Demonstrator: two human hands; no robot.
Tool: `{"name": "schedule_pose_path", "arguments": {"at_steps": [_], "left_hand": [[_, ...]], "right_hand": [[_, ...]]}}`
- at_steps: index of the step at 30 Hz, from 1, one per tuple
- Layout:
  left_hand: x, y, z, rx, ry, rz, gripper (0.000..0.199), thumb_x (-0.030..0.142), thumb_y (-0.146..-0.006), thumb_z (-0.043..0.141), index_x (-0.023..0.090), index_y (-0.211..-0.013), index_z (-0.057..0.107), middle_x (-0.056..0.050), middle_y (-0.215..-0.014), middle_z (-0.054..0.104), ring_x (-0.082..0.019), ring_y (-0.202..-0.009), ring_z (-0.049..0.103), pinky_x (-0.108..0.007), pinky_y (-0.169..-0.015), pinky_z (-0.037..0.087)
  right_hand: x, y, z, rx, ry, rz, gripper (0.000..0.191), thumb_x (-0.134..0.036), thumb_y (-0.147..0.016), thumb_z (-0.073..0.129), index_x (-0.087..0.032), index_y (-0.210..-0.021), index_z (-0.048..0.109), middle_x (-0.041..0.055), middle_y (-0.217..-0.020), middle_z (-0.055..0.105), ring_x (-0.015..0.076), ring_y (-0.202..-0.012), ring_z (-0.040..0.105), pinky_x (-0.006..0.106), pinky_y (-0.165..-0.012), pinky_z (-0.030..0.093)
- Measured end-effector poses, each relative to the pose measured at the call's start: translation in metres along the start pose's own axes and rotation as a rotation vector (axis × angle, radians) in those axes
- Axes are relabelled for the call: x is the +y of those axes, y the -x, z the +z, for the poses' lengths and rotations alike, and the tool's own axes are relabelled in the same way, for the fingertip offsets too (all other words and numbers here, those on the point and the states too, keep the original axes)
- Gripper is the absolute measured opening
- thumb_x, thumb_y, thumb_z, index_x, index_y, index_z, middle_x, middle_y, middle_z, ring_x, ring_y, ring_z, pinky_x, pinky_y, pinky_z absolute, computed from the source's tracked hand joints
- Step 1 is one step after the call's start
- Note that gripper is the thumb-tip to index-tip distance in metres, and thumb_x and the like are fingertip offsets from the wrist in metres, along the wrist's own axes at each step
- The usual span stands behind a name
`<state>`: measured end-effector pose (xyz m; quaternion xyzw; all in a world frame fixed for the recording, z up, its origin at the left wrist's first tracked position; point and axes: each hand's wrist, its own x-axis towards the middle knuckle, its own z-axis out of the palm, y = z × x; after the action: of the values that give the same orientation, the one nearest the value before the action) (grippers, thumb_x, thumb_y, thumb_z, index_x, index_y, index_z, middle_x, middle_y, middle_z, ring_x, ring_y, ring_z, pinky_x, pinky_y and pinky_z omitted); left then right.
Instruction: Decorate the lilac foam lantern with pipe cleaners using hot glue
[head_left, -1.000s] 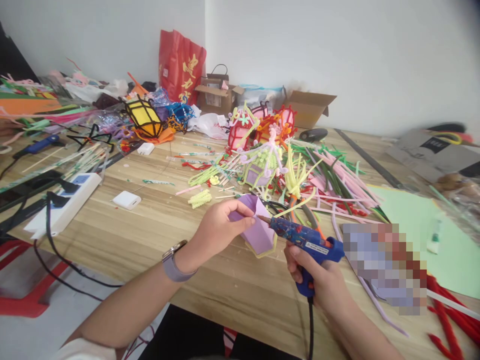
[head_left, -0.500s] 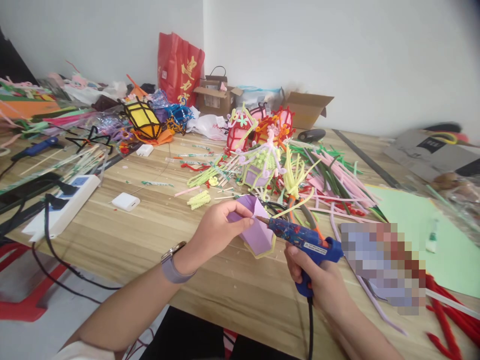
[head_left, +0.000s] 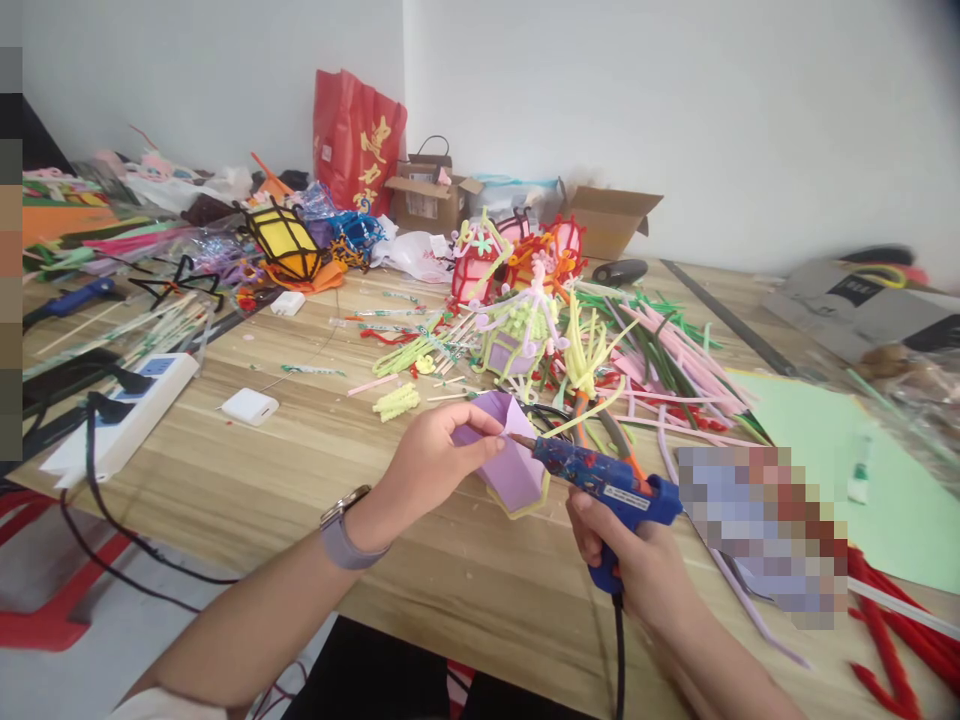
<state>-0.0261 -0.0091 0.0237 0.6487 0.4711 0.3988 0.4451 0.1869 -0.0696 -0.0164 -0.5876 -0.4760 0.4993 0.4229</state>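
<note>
Head view: glue gun (head_left: 600, 470) extends crosswise, nozzle (head_left: 523, 440) pointing left.

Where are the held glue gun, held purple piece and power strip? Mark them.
Held glue gun (head_left: 589, 466), head view: blue barrel.
Held purple piece (head_left: 515, 473), head view: front panel.
Power strip (head_left: 136, 420), head view: casing.

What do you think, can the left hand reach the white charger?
Probably yes: nothing seems to stand between the left hand and the white charger, but the hand is pinching the purple paper.
</note>
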Motion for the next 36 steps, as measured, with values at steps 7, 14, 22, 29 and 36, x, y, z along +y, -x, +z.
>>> {"name": "schedule_pose_path", "arguments": {"at_steps": [7, 14, 22, 29, 36], "left_hand": [[-0.001, 0.0, 0.001, 0.0, 0.008, 0.002, 0.01, 0.028, -0.077, 0.067, 0.019, -0.081, 0.068, 0.001, -0.083, 0.072, -0.016, -0.077, 0.064, -0.027, -0.073, 0.048], [-0.002, -0.001, 0.001, -0.001, 0.014, 0.009, 0.01, 0.028, -0.077, 0.067, 0.019, -0.081, 0.068, 0.002, -0.083, 0.072, -0.016, -0.077, 0.064, -0.027, -0.073, 0.048], [-0.001, 0.0, 0.001, 0.005, 0.013, 0.008, 0.009, 0.027, -0.077, 0.066, 0.019, -0.082, 0.068, 0.001, -0.084, 0.072, -0.015, -0.079, 0.064, -0.027, -0.074, 0.048], [-0.002, -0.001, 0.002, -0.005, 0.036, 0.005, 0.01, 0.028, -0.077, 0.066, 0.019, -0.081, 0.068, 0.001, -0.084, 0.071, -0.015, -0.08, 0.064, -0.027, -0.074, 0.047], [-0.003, 0.0, 0.002, -0.009, 0.031, 0.015, 0.01, 0.028, -0.078, 0.066, 0.019, -0.081, 0.068, 0.0, -0.085, 0.072, -0.016, -0.08, 0.064, -0.028, -0.075, 0.048]], "right_hand": [[-0.005, 0.005, 0.005, 0.061, -0.003, 0.004, 0.055, -0.065, -0.071, 0.066, -0.02, -0.046, 0.048, -0.0007, -0.042, 0.047, 0.0094, -0.041, 0.04, 0.025, -0.043, 0.033], [-0.006, 0.004, 0.006, 0.054, -0.032, -0.011, 0.052, -0.063, -0.07, 0.067, -0.019, -0.047, 0.05, -0.0008, -0.042, 0.048, 0.0092, -0.041, 0.041, 0.025, -0.043, 0.033], [-0.008, 0.005, 0.008, 0.068, -0.074, 0.007, 0.048, -0.061, -0.066, 0.071, -0.016, -0.054, 0.058, 0.0005, -0.047, 0.054, 0.0086, -0.041, 0.043, 0.023, -0.041, 0.031], [-0.009, 0.006, 0.009, 0.103, -0.063, 0.036, 0.049, -0.061, -0.066, 0.071, -0.018, -0.051, 0.054, -0.0001, -0.046, 0.051, 0.0092, -0.042, 0.044, 0.023, -0.042, 0.034], [-0.01, 0.007, 0.009, 0.111, -0.049, 0.023, 0.051, -0.063, -0.065, 0.071, -0.018, -0.051, 0.053, -0.0004, -0.045, 0.051, 0.0092, -0.042, 0.043, 0.023, -0.043, 0.034]]}}
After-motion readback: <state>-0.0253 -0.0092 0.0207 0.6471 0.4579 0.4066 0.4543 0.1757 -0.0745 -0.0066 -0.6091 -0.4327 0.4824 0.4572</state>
